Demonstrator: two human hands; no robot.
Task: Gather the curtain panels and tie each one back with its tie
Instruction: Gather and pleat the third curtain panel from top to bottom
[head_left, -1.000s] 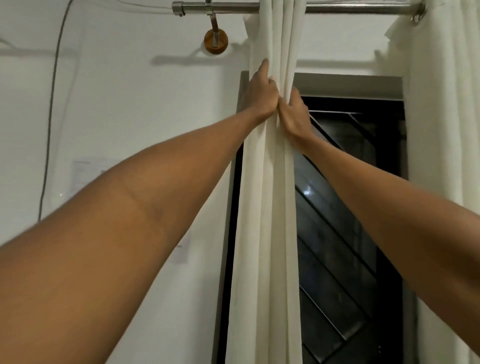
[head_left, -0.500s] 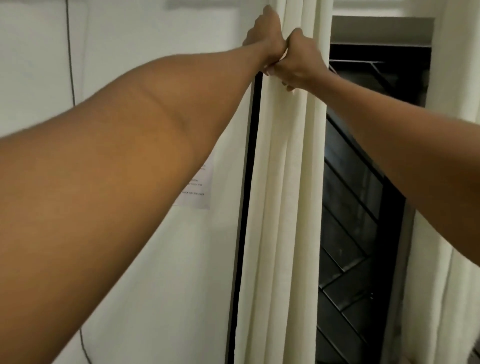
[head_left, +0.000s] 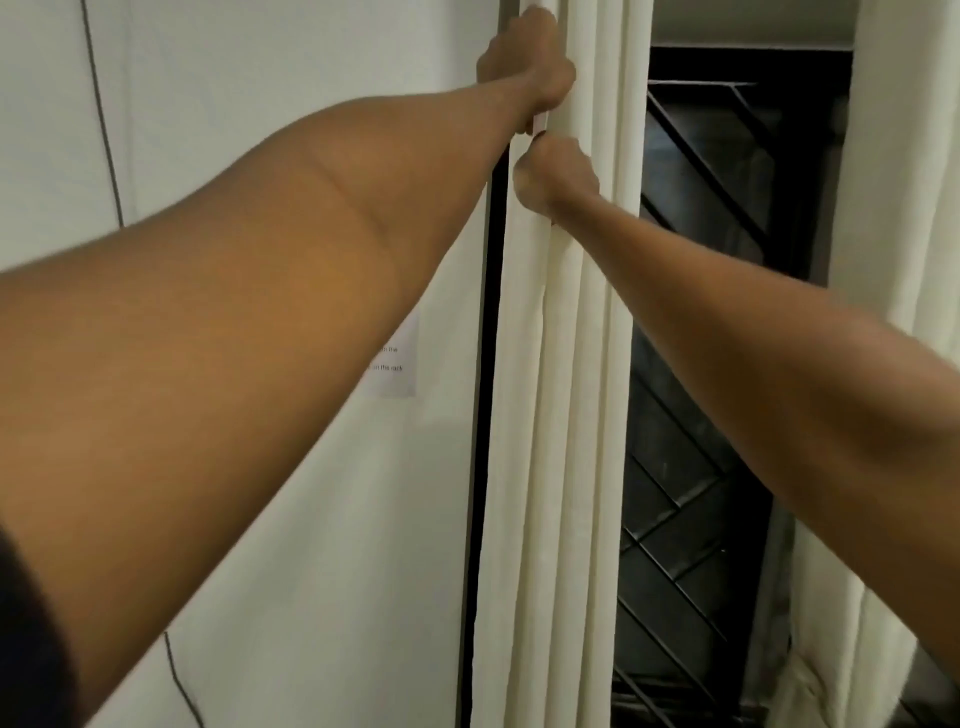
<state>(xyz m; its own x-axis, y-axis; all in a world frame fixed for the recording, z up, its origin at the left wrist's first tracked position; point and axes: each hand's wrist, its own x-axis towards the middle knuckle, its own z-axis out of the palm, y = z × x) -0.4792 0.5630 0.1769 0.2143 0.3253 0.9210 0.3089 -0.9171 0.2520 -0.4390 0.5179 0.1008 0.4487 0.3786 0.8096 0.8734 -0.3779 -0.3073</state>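
Left curtain panel (head_left: 566, 415): it is bunched into narrow upright folds and hangs between the wall and the dark window grille (head_left: 727, 270).
Left hand (head_left: 524, 67): it is held high at the panel's wall-side edge, with the fingers curled into the fabric.
Right hand (head_left: 558, 176): it is clenched in a fist round the front folds, just below the left hand.
Change: a second ago both hands were pressed side by side at one height. The right hand is now set lower, and a small gap is left between the two.
Meaning: the gathering is judged to be moving down the panel, so the folds are being collected toward tying height.
Tie: none is seen in view, so the tying step is not yet begun.
Right curtain panel (head_left: 893, 260): it hangs loose and untouched at the far side of the window.
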